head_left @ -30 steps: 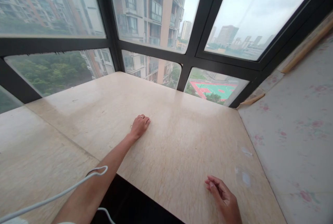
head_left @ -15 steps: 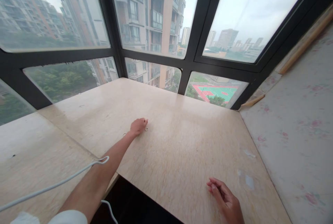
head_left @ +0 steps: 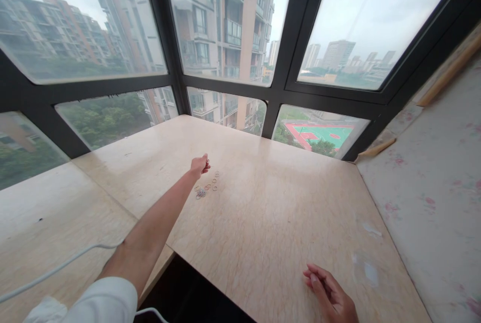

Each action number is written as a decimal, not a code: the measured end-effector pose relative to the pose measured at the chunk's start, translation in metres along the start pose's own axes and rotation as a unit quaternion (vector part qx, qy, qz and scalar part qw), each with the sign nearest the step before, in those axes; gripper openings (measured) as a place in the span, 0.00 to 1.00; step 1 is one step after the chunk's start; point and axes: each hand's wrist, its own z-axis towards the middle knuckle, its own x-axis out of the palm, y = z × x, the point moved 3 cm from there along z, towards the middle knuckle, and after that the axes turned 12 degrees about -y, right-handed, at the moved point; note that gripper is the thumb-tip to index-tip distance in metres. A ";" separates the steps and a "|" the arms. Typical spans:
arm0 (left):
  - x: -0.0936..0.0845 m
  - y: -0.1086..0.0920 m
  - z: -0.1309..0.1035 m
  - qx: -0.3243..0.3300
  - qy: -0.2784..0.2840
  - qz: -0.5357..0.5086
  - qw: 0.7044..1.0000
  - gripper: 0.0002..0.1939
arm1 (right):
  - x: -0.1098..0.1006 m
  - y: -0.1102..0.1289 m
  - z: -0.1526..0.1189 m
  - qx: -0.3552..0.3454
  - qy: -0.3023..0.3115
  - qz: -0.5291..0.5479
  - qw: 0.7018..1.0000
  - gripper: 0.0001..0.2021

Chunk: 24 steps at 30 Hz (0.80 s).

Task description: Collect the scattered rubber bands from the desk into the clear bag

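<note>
Over the stone sill (head_left: 255, 208), my left hand (head_left: 199, 164) is closed at the end of the outstretched arm. A small shiny ring seems to show at its fingertips; the rest of its grip is hidden. Just below that hand lies a little heap of thin metal rings (head_left: 201, 193). Several single rings (head_left: 214, 181) are scattered to the heap's right and above it. Near the sill's front right, my right hand (head_left: 331, 294) rests with curled fingers and the thumb against them. Nothing shows in it.
A white cable (head_left: 56, 274) runs up to my left forearm. The sill's front edge drops to a dark gap (head_left: 195, 293). Dark-framed windows (head_left: 278, 87) close off the back, and a flowered wall (head_left: 424, 203) stands right. Clear tape pieces (head_left: 370, 274) stick near it.
My left hand has lifted and moved away from me, uncovering the heap and scattered rings. My right hand keeps its curled pose. The view has shifted slightly.
</note>
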 end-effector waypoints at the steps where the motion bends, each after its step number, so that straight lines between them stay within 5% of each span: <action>1: -0.005 -0.001 0.003 0.001 -0.003 -0.009 1.000 0.17 | 0.000 -0.001 0.000 0.000 0.002 0.001 1.000 0.23; 9: -0.047 0.001 0.019 0.017 0.009 0.030 0.999 0.17 | -0.001 -0.006 0.003 0.006 0.003 0.006 1.000 0.24; 14: -0.062 0.006 0.018 0.092 -0.015 0.118 0.989 0.13 | -0.001 0.000 0.001 0.007 0.000 -0.006 1.000 0.24; 24: -0.075 -0.010 0.001 0.290 -0.050 0.319 0.901 0.12 | 0.001 0.013 -0.005 -0.004 -0.017 0.007 1.000 0.24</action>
